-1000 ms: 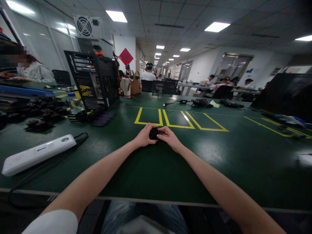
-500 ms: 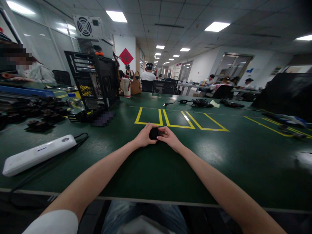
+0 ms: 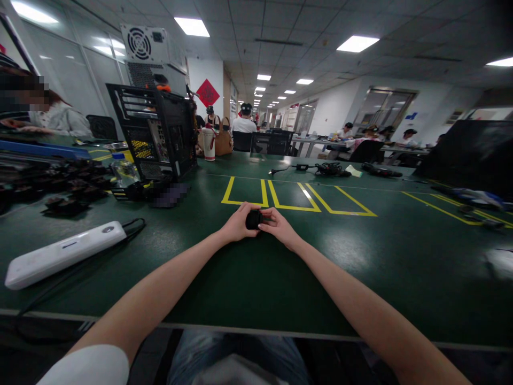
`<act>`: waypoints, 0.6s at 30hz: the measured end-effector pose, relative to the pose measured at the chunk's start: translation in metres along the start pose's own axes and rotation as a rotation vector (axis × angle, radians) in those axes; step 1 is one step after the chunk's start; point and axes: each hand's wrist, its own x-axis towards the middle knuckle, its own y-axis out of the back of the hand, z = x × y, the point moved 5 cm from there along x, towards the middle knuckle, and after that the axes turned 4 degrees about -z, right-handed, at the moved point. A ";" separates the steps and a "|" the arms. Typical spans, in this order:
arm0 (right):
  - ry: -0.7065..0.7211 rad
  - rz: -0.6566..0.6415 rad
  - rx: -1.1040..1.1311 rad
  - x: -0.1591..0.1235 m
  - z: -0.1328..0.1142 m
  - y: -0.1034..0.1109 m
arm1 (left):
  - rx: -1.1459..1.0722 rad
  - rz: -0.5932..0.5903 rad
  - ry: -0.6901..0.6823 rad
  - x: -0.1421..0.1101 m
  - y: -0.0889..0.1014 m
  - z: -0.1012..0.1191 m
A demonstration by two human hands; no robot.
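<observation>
A small black object (image 3: 253, 220), blocky with a rounded side, is between my two hands at the middle of the green table (image 3: 240, 283). My left hand (image 3: 238, 223) grips it from the left, thumb below and fingers over the top. From the right, my right hand (image 3: 278, 227) pinches its edge between thumb and fingertips. The fingers cover part of the object, so its exact kind cannot be made out. Just beyond my hands, yellow tape outlines (image 3: 292, 207) mark the tabletop.
A white elongated device (image 3: 66, 254) with a black cable lies at left. Behind it are black parts (image 3: 66, 200), a bottle (image 3: 124, 170) and an open computer case (image 3: 156, 131). A cup (image 3: 209, 143), a brown bag (image 3: 224, 141) and coiled cables (image 3: 331, 169) sit farther back. Several people sit beyond.
Both hands keep their hold on the black object, which seems turned very slightly. At far left, another person has shifted a little.
</observation>
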 end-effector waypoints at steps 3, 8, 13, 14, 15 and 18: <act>0.018 0.041 -0.007 -0.001 -0.001 0.000 | -0.001 -0.005 0.006 0.000 0.001 0.001; 0.001 0.055 -0.028 0.000 -0.001 0.001 | -0.026 -0.010 0.007 0.000 0.002 0.002; -0.036 -0.006 -0.002 0.000 0.001 0.001 | -0.023 -0.015 0.005 0.000 0.002 0.001; -0.021 -0.007 0.008 0.000 0.000 0.000 | -0.022 -0.013 0.003 0.000 0.002 0.001; -0.008 -0.003 0.015 0.000 0.000 0.000 | -0.023 -0.011 0.001 0.000 0.002 0.001; 0.007 0.027 0.003 -0.001 -0.001 0.000 | -0.023 -0.006 0.003 -0.001 0.002 0.001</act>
